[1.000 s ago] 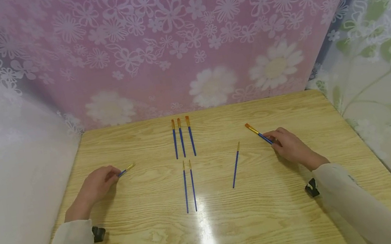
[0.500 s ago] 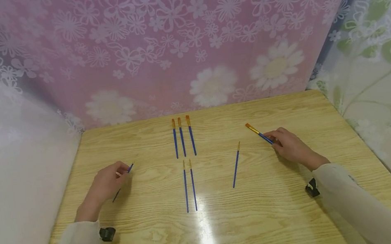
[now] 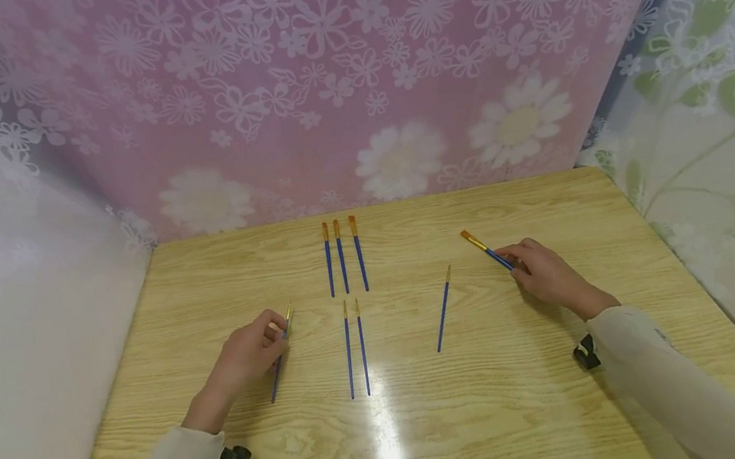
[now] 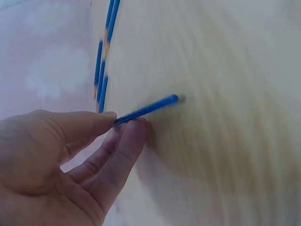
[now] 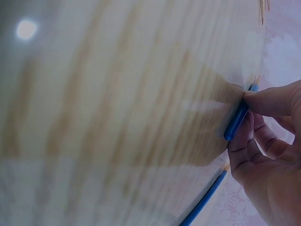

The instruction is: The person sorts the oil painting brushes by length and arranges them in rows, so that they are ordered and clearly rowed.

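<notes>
The desk (image 3: 506, 414) is extending beneath the fingers. The right hand (image 3: 546, 276), fingers nearly closed, is pinching a flat brush (image 3: 485, 248) pointing beyond them; the left hand (image 3: 242, 354) is likewise pinching a thin brush (image 4: 148, 108). Two loose brushes (image 3: 348, 350) are lying right of the left fingers; overreaching sideways could be knocking them askew.

brush pair (image 3: 363, 351): on table (image 3: 543, 424), before brush trio (image 3: 343, 264) | lone brush (image 3: 444, 308): between pair and right hand (image 3: 546, 275)
</notes>
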`<state>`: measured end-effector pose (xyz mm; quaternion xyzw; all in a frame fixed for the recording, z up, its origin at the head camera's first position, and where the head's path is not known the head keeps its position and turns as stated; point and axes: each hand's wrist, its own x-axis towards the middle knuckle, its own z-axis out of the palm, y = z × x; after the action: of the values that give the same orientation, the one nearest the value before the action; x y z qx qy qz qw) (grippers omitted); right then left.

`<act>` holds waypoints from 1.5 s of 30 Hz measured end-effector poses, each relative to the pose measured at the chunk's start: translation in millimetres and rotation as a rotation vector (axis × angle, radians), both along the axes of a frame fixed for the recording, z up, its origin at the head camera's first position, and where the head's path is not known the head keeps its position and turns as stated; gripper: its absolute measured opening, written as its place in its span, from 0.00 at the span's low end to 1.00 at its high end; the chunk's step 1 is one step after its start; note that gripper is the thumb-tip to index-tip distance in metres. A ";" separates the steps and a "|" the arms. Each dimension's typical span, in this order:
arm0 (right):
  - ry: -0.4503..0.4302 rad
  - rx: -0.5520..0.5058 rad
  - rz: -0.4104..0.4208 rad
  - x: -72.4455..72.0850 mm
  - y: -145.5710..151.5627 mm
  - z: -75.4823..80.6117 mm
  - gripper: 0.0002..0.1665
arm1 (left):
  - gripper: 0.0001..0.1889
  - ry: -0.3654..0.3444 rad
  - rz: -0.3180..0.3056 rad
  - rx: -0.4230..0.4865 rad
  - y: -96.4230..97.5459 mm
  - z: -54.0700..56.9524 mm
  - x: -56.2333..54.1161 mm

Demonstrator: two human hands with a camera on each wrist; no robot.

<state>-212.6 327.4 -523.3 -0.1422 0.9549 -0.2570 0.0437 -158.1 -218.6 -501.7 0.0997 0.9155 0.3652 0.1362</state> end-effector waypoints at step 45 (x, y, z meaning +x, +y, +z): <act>-0.005 0.000 -0.011 0.5 -3.8 3.9 0.26 | 0.17 0.066 0.056 -0.119 92.1 -13.0 17.3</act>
<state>-212.1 323.6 -519.4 -0.1361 0.9556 -0.2576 0.0446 -140.8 -126.5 -514.6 0.0778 0.9420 0.3104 0.1014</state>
